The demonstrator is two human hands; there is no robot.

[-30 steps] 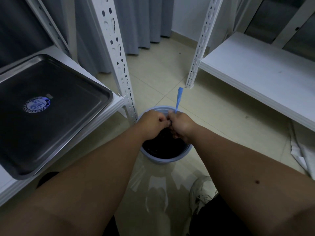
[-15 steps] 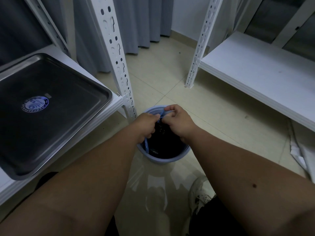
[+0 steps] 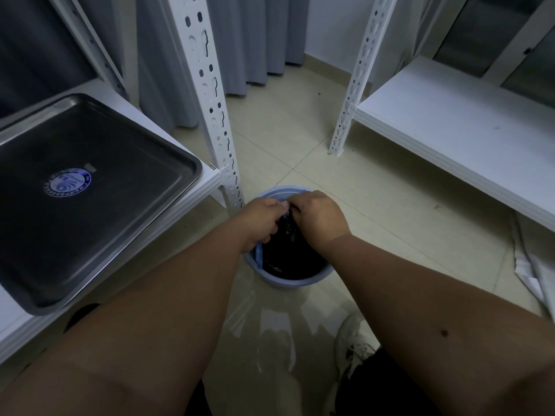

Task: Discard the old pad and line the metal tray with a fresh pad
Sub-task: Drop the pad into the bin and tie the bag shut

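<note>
Since a second ago, the blue strip that was sticking up above the hands is now hanging down inside the bin (image 3: 295,283), below the left hand (image 3: 264,217), where a blue piece (image 3: 259,256) is showing against the inner wall. Both hands are staying over the bin mouth, fingers curled and meeting at a small dark thing between them; what that thing is cannot be made out, and whether the right hand (image 3: 319,214) is pinching the same piece is hard to tell. The bin's contents are looking black and shapeless, and part of its rim is being hidden by the hands. Nothing recognisable as a pad is showing clearly.

Beige floor tiles (image 3: 345,181) are running between two white shelving units, with grey curtains (image 3: 249,40) hanging behind. A white shoe (image 3: 350,334) is peeking out beside the right forearm, and crumpled white material (image 3: 534,271) is being cut off at the right edge.

On the left shelf (image 3: 207,183) the metal tray (image 3: 99,235) is lying bare, with a round blue sticker (image 3: 67,183) in its middle. The right shelf (image 3: 450,130) is sitting low.
</note>
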